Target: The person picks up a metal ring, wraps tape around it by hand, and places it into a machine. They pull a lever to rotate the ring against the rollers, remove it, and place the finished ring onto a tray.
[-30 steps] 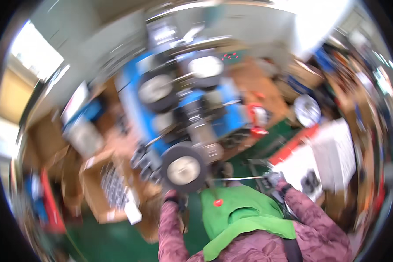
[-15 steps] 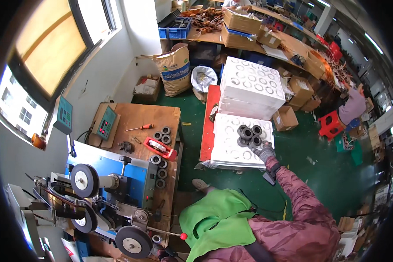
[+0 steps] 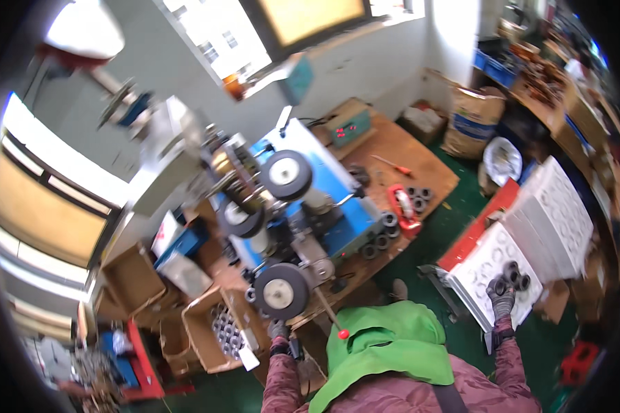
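Note:
My right hand [image 3: 501,303], in a grey glove, is at a cluster of black rings [image 3: 512,274] on the white foam tray [image 3: 492,258]. Its fingers look closed on the nearest ring, though blur softens them. My left hand [image 3: 280,331], also gloved, is beside the lowest dark wheel [image 3: 281,291] of the blue machine [image 3: 351,224], close to the bench edge. Its fingers are smeared and partly hidden, so what they hold does not show. A lever with a red knob [image 3: 344,334] reaches from the machine toward my green apron [image 3: 386,344].
On the wooden bench [image 3: 424,155] lie a red tape dispenser [image 3: 403,206], a screwdriver [image 3: 393,165], more dark rings [image 3: 382,241] and a control box [image 3: 349,128]. A cardboard box [image 3: 210,334] of metal rings stands left of my left hand. A taller foam stack [image 3: 551,217] adjoins the tray.
My view has swung left, so the machine and bench sit nearer the middle and the carton of rings shows. My right hand remains at the black rings; my left hand stays near the lowest wheel.

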### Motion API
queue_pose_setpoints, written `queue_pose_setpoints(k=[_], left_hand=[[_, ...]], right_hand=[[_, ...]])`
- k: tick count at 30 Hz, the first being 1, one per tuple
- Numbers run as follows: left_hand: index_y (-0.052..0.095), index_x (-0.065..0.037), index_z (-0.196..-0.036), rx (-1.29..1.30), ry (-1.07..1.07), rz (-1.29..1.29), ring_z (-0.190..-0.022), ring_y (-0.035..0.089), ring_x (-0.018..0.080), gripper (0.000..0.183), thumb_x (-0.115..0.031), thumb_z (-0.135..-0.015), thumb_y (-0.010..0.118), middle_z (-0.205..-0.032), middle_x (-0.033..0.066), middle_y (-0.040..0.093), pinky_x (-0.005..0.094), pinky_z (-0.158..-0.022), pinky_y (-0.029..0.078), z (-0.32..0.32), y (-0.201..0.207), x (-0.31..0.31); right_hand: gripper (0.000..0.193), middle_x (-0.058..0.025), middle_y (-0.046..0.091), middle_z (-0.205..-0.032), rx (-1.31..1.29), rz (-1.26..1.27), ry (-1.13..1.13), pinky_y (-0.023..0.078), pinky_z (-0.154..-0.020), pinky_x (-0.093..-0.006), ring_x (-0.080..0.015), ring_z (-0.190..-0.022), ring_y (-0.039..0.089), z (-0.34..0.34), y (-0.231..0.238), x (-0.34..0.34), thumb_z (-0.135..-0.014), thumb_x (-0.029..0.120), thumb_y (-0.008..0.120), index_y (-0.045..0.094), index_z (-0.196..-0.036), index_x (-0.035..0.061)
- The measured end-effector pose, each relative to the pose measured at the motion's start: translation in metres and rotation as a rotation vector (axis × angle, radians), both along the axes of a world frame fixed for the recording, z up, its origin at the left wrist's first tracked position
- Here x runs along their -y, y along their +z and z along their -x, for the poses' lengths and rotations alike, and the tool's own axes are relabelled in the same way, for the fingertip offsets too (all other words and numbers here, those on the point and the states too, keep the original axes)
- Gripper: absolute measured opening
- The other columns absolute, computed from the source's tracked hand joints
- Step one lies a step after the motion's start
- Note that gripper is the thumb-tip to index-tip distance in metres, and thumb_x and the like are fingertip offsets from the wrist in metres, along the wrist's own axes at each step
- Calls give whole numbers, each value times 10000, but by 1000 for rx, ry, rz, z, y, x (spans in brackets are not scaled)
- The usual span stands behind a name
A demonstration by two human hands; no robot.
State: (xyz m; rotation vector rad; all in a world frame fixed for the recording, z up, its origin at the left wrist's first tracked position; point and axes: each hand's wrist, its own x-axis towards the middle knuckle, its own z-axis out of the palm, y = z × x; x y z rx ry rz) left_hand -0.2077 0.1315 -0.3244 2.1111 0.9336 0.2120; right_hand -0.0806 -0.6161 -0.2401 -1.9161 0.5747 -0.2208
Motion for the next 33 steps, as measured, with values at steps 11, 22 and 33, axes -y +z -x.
queue_pose_setpoints(k=[11, 22, 33], left_hand=[[530, -95, -1035, 193, 641, 874, -584, 596, 229, 237, -101, -798, 552, -808, 74, 580, 333, -469, 502, 65, 59, 35], [540, -18, -1054, 514, 805, 806, -663, 593, 232, 275, -176, -832, 580, -872, 104, 584, 348, -613, 522, 128, 163, 36], [539, 9, -1098, 722, 19, 984, -966, 586, 290, 305, -175, -858, 575, -1042, 152, 589, 416, -837, 492, -100, 384, 43]], right_hand=[[667, -115, 551, -1026, 578, 454, 1237, 477, -809, -372, -294, -914, 569, -181, 183, -412, -522, 307, 776, 540, -1112, 105], [632, -88, 516, -1146, 775, 887, 1240, 343, -908, -446, -281, -1054, 478, -235, 187, -519, -592, 336, 687, 521, -1165, 127], [720, -73, 422, -1317, 932, 930, 1093, 219, -1017, -501, -274, -1195, 391, -267, 201, -554, -606, 430, 662, 485, -1244, 148]])
